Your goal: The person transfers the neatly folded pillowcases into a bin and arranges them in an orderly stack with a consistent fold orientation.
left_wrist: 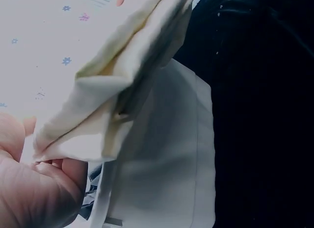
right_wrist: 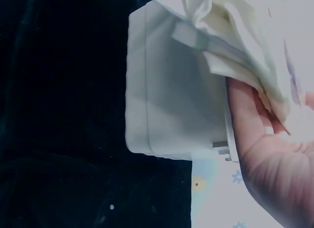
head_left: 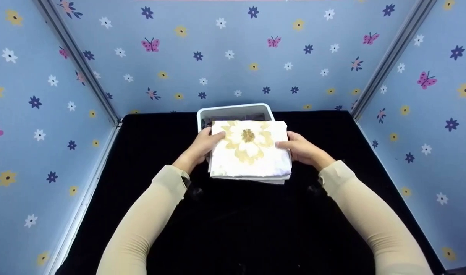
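A folded white cloth (head_left: 252, 160) with a large tan flower print is held level between both hands, in front of and partly over a white plastic bin (head_left: 233, 107). My left hand (head_left: 203, 146) grips its left edge, thumb on top and fingers beneath. At the opposite edge my right hand (head_left: 302, 148) holds it the same way. Several stacked layers of the cloth (left_wrist: 103, 98) show from the side in the left wrist view. In the right wrist view, loose folds of the cloth (right_wrist: 235, 46) hang near the bin's outer wall (right_wrist: 171, 90).
Dark fabric (left_wrist: 90, 196) shows inside the bin, mostly hidden by the cloth. A black covering (head_left: 248, 229) spreads over the table. Blue flower-patterned panels (head_left: 233, 76) enclose the back and both sides, with metal posts (head_left: 84, 65) at the corners.
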`<action>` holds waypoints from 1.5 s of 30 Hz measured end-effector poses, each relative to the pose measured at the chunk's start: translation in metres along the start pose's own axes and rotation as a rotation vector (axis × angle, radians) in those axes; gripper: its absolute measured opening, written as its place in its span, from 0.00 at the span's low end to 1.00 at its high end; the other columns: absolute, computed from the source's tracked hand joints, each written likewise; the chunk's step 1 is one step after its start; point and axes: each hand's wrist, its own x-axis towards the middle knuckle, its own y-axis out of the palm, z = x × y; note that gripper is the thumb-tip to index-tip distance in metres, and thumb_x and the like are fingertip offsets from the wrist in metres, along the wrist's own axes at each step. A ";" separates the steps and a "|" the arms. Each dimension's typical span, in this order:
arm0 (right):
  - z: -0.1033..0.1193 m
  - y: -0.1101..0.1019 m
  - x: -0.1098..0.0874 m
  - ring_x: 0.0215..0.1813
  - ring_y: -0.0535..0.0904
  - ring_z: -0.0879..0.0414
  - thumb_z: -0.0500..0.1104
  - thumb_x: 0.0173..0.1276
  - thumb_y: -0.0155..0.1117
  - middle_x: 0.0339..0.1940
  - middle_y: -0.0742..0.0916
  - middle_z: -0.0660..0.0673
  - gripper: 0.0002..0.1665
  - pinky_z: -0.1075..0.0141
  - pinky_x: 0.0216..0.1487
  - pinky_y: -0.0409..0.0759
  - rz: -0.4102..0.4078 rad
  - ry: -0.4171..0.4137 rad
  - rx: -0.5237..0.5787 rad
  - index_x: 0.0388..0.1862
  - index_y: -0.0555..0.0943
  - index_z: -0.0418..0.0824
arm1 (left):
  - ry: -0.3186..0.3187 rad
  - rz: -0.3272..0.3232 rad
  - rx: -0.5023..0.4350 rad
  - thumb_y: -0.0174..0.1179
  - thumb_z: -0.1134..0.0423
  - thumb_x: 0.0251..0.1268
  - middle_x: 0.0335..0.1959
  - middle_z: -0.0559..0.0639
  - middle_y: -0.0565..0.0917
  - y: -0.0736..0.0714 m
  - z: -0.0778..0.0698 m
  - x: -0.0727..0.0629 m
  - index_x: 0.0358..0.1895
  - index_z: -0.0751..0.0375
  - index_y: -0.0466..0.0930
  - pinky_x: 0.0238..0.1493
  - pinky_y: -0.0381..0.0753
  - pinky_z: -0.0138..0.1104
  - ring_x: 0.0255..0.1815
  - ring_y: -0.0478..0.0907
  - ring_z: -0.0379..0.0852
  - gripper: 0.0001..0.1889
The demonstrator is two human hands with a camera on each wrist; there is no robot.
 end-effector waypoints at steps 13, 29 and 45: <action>0.022 -0.002 -0.002 0.46 0.91 0.48 0.16 0.64 0.64 0.50 0.88 0.38 0.59 0.58 0.42 0.93 0.166 -0.008 -0.032 0.85 0.48 0.45 | -0.107 0.177 0.006 0.60 0.87 0.58 0.67 0.63 0.75 -0.020 -0.020 -0.004 0.83 0.65 0.52 0.53 0.92 0.43 0.56 0.82 0.54 0.48; 0.064 -0.001 0.024 0.40 0.90 0.56 0.23 0.69 0.69 0.40 0.91 0.47 0.31 0.67 0.38 0.90 -0.193 -0.152 0.009 0.70 0.75 0.31 | -0.016 -0.103 -0.035 0.65 0.80 0.66 0.71 0.66 0.79 -0.030 -0.051 0.010 0.77 0.71 0.68 0.43 0.89 0.32 0.57 0.83 0.51 0.35; 0.072 0.006 0.056 0.43 0.83 0.60 0.25 0.69 0.61 0.42 0.87 0.48 0.30 0.72 0.42 0.85 -0.378 -0.244 -0.079 0.71 0.78 0.25 | 0.135 -0.220 0.030 0.62 0.76 0.70 0.69 0.69 0.82 -0.030 -0.052 0.033 0.73 0.74 0.72 0.50 0.84 0.33 0.56 0.83 0.51 0.28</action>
